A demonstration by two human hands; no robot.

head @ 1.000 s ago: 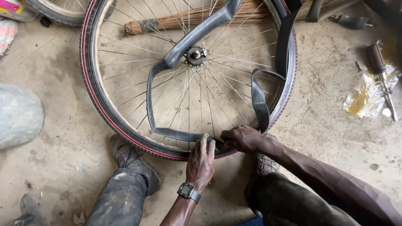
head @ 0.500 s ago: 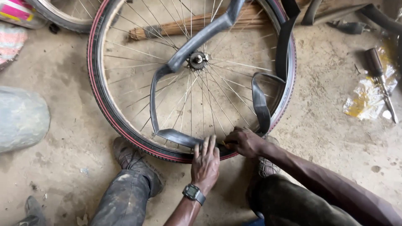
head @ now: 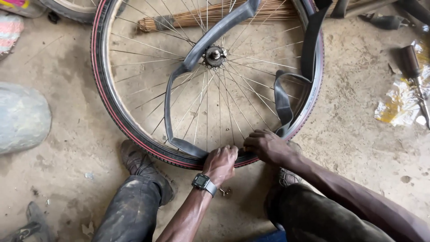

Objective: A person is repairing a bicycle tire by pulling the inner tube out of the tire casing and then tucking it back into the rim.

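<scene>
A bicycle wheel (head: pixel 130 121) with a black tyre edged in red lies flat on the concrete floor, its hub (head: pixel 214 55) near the top of the view. A limp black inner tube (head: pixel 197 47) loops loosely across the spokes and hangs out of the tyre. My left hand (head: pixel 220 162), a watch on its wrist, is curled over the near edge of the tyre where the tube enters it. My right hand (head: pixel 265 146) grips the tyre edge just to the right, next to a folded part of the tube (head: pixel 282 105).
A straw broom (head: pixel 188 18) lies under the wheel's far side. A large grey stone (head: pixel 22 117) sits at the left. At the right, a wooden-handled tool (head: pixel 411 67) lies by crumpled yellow plastic (head: pixel 396 107). My shoes (head: pixel 136 162) rest against the tyre.
My left hand went from flat and spread on the tyre to curled over its edge. The view has shifted a little, with the wheel sitting further right in the frame.
</scene>
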